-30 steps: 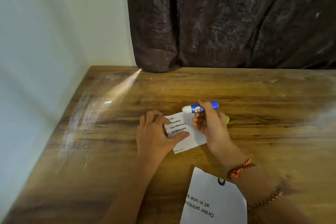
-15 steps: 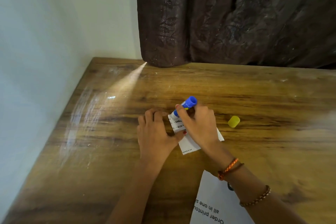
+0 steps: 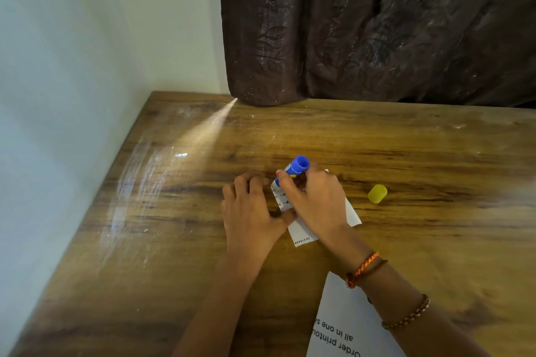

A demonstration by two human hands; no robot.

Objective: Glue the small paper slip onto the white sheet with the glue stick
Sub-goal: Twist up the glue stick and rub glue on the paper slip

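wooden table (image 3: 406, 153), glue stick (image 3: 293, 171) in right hand (image 3: 316, 200) grip

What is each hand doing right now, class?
Left hand: open, fingers pressing the small printed paper slip onto the wooden table.
Right hand: gripping the blue glue stick, tip down on the slip.

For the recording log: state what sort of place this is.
Probably a room at home: a brown wood-grain table pushed into a corner against a plain pale wall, with a dark brown crinkled curtain hanging behind it.

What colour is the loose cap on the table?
Yellow; the cap shows clearly in the head view.
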